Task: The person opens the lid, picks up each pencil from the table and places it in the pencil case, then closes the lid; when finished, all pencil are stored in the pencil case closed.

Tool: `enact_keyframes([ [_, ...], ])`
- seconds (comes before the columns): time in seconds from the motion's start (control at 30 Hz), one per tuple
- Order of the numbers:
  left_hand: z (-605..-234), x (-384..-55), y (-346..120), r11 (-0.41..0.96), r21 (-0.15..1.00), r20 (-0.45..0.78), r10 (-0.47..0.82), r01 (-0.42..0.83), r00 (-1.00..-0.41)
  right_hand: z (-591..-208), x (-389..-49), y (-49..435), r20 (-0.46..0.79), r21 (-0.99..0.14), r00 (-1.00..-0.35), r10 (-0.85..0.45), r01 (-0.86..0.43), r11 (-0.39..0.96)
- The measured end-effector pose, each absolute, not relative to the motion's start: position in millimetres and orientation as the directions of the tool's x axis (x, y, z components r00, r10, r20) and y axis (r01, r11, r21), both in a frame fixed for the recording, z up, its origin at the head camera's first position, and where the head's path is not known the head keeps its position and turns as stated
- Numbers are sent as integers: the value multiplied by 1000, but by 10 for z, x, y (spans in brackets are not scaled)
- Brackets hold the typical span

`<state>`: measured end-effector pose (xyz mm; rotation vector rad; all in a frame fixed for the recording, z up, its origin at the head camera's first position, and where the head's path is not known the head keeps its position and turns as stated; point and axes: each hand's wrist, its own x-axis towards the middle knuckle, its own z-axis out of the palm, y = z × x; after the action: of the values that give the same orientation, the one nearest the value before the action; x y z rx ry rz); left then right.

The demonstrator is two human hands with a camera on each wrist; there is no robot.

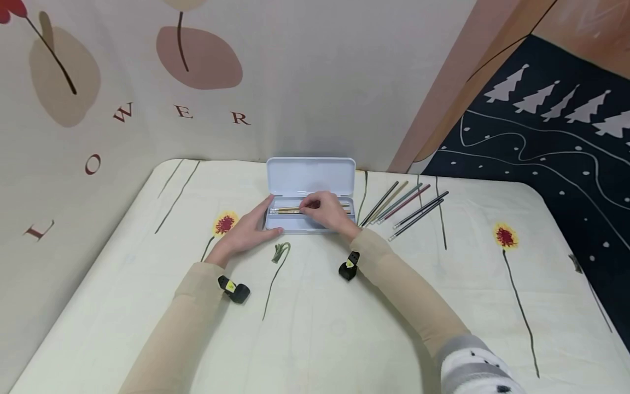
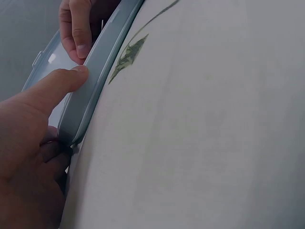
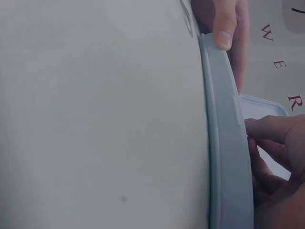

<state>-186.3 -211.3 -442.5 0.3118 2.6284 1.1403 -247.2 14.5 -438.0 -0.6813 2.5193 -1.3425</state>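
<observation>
A pale blue pencil case (image 1: 310, 230) stands on the table with its lid (image 1: 311, 176) raised at the back. Gold-coloured pencils (image 1: 285, 210) lie lengthwise inside it. At the case's left end my left hand (image 1: 248, 230) holds it, the thumb on the front wall and the other fingers around the end. My right hand (image 1: 325, 210) reaches over the front wall into the case, thumb and fingertips together at a pencil, partly hidden by the hand. In the right wrist view, the case's front wall (image 3: 228, 143) hides what the right fingertips touch.
Several loose pencils (image 1: 401, 208) in black, gold, teal, red and dark tones lie slantwise to the right of the case. The table cover (image 1: 315, 328) is cream with printed flowers. A wall covering (image 1: 305, 82) with printed letters rises directly behind the case.
</observation>
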Motion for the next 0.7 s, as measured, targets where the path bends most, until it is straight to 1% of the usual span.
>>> enact_keyframes([
  [0.2,-4440,-1865,-2124,670,736,-146,300,99,-943,-4363,-2451,217,49,-840,-882,-469,-291,459],
  [0.6,-4446,-1864,-2118,675,732,-155,292,89,-944,-4332,-2345,463,126,-837,-871,-474,-350,420],
  [0.7,-4440,-1862,-2114,676,731,-151,293,93,-944,-4332,-2312,531,129,-841,-876,-465,-346,417],
])
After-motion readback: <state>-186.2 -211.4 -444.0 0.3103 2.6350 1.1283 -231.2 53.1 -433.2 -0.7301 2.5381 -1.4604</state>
